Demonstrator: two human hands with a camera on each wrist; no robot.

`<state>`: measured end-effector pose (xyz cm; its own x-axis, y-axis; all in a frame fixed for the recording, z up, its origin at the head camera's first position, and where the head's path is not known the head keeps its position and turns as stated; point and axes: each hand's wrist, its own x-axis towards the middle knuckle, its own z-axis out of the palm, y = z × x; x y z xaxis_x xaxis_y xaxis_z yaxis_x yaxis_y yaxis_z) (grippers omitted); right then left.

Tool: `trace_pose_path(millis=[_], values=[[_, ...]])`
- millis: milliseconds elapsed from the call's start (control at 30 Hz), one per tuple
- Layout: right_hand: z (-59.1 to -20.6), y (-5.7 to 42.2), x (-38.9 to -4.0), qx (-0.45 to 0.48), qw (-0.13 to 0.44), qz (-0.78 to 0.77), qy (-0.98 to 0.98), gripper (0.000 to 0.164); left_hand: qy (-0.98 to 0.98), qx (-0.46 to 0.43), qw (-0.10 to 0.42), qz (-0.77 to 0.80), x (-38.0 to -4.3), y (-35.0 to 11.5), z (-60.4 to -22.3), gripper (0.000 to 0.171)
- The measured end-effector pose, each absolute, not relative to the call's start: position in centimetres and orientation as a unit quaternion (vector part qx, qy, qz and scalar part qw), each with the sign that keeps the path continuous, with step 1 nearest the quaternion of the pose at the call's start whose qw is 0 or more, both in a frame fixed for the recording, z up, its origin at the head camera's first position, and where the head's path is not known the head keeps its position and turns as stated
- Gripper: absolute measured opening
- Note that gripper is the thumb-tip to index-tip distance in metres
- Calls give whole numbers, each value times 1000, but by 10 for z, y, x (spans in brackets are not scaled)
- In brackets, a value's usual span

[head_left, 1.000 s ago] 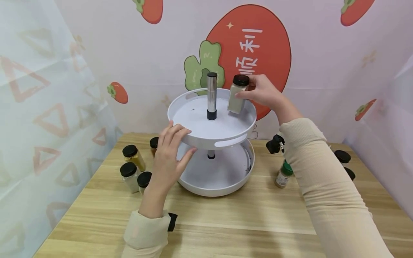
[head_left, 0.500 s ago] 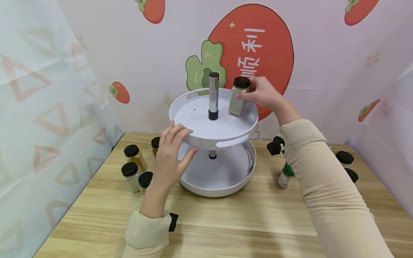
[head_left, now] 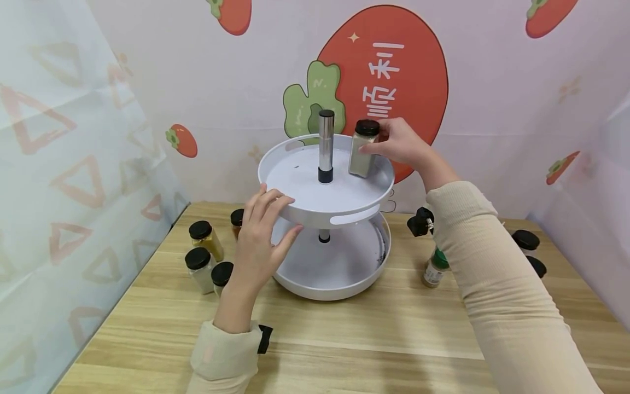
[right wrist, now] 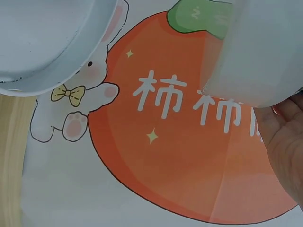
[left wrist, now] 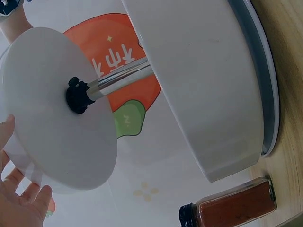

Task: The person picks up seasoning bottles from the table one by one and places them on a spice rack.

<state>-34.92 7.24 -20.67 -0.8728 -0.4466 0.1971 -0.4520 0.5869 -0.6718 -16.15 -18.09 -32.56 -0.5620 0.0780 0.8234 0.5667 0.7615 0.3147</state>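
Note:
My right hand (head_left: 401, 143) pinches a square glass spice jar (head_left: 361, 158) with a black lid and pale powder inside. The jar stands nearly upright over the right side of the white upper tray (head_left: 305, 189), its base close to the tray floor, right of the metal post (head_left: 325, 145). In the right wrist view the jar is hidden behind the tray's side, where part of the right hand (right wrist: 286, 137) shows. My left hand (head_left: 256, 243) touches the upper tray's left front rim, fingertips over the edge and thumb spread below. The left wrist view shows these fingers (left wrist: 31, 194) along the rim.
Below is the deeper white lower tray (head_left: 320, 294) on the wooden table (head_left: 334, 350). To the left stand several black-lidded jars (head_left: 199, 268), including one with red-brown powder (left wrist: 236, 203). A green-lidded jar (head_left: 434, 271) and more black-lidded jars (head_left: 525, 241) are at right.
The jar in my right hand has come down slightly toward the tray floor and tilts a little less. My left hand keeps its place on the rim.

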Motion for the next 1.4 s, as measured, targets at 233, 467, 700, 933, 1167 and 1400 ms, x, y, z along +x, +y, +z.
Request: trace_pose_path(millis=[233,467,700,933,1167,1400], values=[[-207,73,-350,243,-5,382,-892,46,-836,-195,426,-286,-162,-180,-324,47],[-208,72,-350,243,-19,384,-890,49,-836,-192,425,-290,-160,-179,-324,46],[-207,74,-348,252,-35,376,-891,53,-836,-191,427,-289,-159,-179,-326,47],[-201,81,-342,256,-37,380,-888,58,-835,-192,430,-285,-161,-179,-326,47],[-192,99,-332,259,-21,393,-882,62,-836,-189,428,-286,-160,-178,-326,47],[-185,121,-321,270,7,396,-878,60,-840,-184,423,-284,-159,-179,-326,48]])
